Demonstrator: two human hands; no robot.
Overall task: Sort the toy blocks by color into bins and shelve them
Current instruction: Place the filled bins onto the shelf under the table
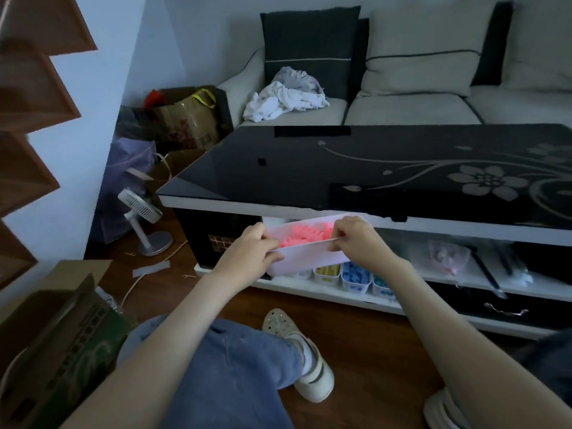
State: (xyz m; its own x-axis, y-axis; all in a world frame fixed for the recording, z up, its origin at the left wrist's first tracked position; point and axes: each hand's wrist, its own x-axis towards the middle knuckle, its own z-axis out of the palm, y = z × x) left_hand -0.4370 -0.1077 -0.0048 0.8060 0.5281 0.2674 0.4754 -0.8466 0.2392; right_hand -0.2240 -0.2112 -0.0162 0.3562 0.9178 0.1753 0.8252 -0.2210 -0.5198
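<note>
A white bin full of pink blocks hangs tilted in front of the open shelf under the black coffee table. My left hand grips the bin's left end. My right hand pinches its near rim at the right. On the shelf below the held bin stand a white bin of yellow blocks, one of blue blocks and one of teal blocks, partly hidden by my right forearm.
The glass tabletop overhangs the shelf. Clear plastic bags lie on the shelf's right part. A small white fan stands on the floor at left, a cardboard box at lower left. My knee and shoes fill the floor below.
</note>
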